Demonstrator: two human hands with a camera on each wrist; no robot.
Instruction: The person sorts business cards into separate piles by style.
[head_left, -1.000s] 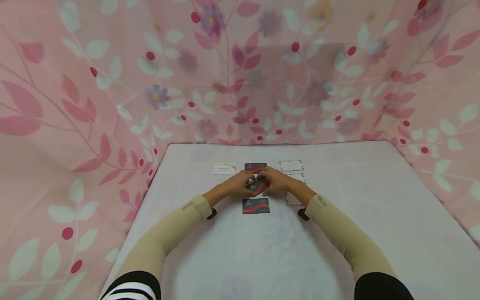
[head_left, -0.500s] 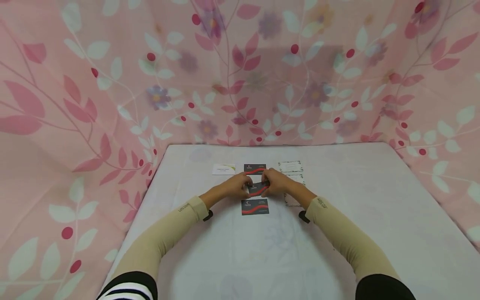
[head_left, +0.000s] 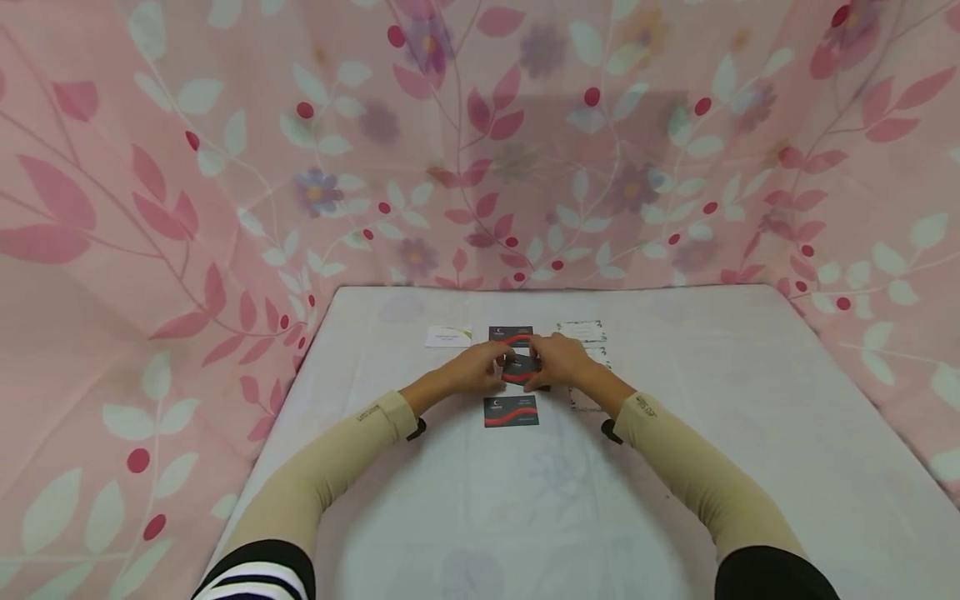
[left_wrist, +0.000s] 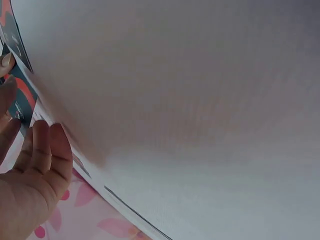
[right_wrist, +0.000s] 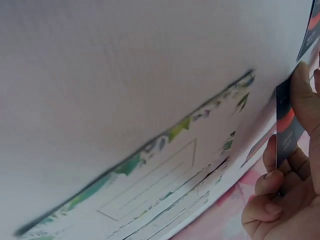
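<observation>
Between my two hands is a dark business card (head_left: 519,368) with a red wavy stripe, above the white table. My left hand (head_left: 480,368) pinches its left end with thumb and fingertip; in the left wrist view, the other left fingers (left_wrist: 50,150) are bent beside it. My right hand (head_left: 557,360) grips the right end, and the right wrist view has the card (right_wrist: 287,125) between thumb and fingers. Matching business cards lie flat, one behind (head_left: 510,332) and one in front (head_left: 512,412). A dark edge shows under my right hand; whether it is a second card, I cannot tell.
On the white table (head_left: 645,500) a white card (head_left: 448,337) lies at the back left. Right of the dark cards runs a column of white cards with leafy borders (head_left: 581,331), partly covered by my right hand. Pink floral cloth (head_left: 480,167) hangs behind and at both sides.
The held card has shifted slightly right, and its slant has lessened. Both hands stay at its ends, with small finger movements. The flat cards have not moved.
</observation>
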